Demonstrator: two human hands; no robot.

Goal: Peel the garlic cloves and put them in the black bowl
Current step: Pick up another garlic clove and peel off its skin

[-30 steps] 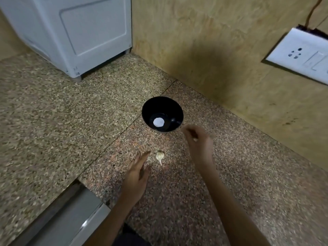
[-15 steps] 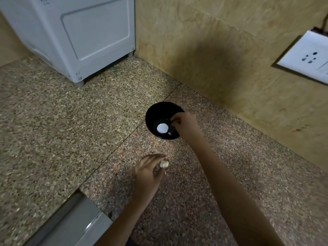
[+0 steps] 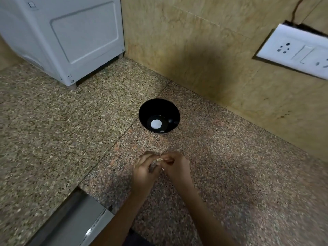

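Between the fingertips of two hands, held just above the speckled stone countertop [image 3: 230,157], is one garlic clove [image 3: 159,159]. It is the only clove that can be counted with certainty. It shows as a small, pale cream lump, mostly hidden by the fingers, so I cannot tell how much skin is on it.

The left hand [image 3: 143,170] and right hand [image 3: 177,166] meet knuckle to knuckle. Both have their fingers curled inward, and each pinches the clove from its own side between thumb and fingertips. The fingers are drawn tightly together with almost no gap (a pale fleck shows lower down between the palms, too small to identify).

Straight beyond the grip, well apart from it, one black bowl [image 3: 150,109] stands upright on the countertop. Its glossy inside shows one round white patch [image 3: 156,124] at the bottom. One small pale bit [image 3: 161,131] lies on the wall nearest the hands, and I cannot tell whether it is a peeled clove.

Far beyond the grip and to its left, one white appliance [image 3: 74,38] stands on short feet against the tan wall [image 3: 204,50]. Up to the right of the grip, one white socket plate [image 3: 292,50] is mounted on that wall. Near the left forearm, below the grip, runs one grey metal edge [image 3: 76,219].
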